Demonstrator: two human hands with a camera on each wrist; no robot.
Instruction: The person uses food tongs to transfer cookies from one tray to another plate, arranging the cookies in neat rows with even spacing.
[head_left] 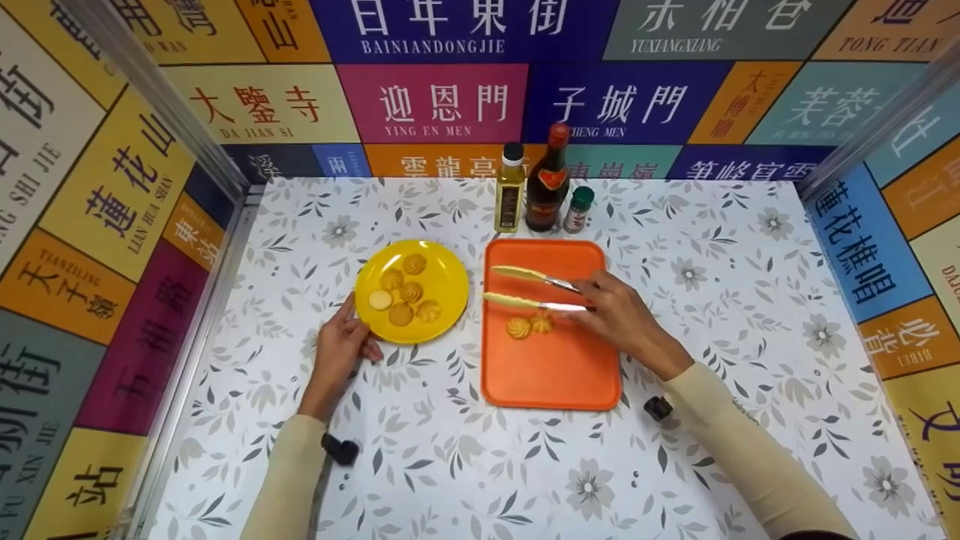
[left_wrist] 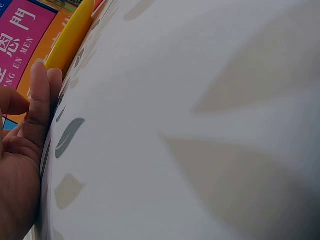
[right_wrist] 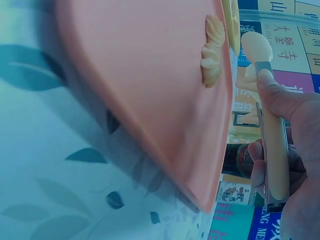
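Note:
My left hand (head_left: 339, 358) rests against the lower-left rim of a yellow plate (head_left: 453, 281), its fingers touching the edge. Several golden cookies (head_left: 412, 292) lie on that plate, one of them round, pale and smooth. Over an orange tray (head_left: 551, 375), my right hand (head_left: 626, 315) grips a pair of tongs (head_left: 521, 303) with cream-coloured tips and metal arms. The tongs' arms are spread, point left toward the plate, and hold nothing between them. Two swirled cookies (head_left: 518, 328) sit side by side on the tray, just below the tongs.
Behind the tray stand an oil bottle (head_left: 510, 195), a dark red-capped bottle (head_left: 546, 195) and a small green-capped shaker (head_left: 579, 212). The table has a leaf-patterned cover (head_left: 420, 450). Panels with printed signs (head_left: 435, 105) enclose its back and sides.

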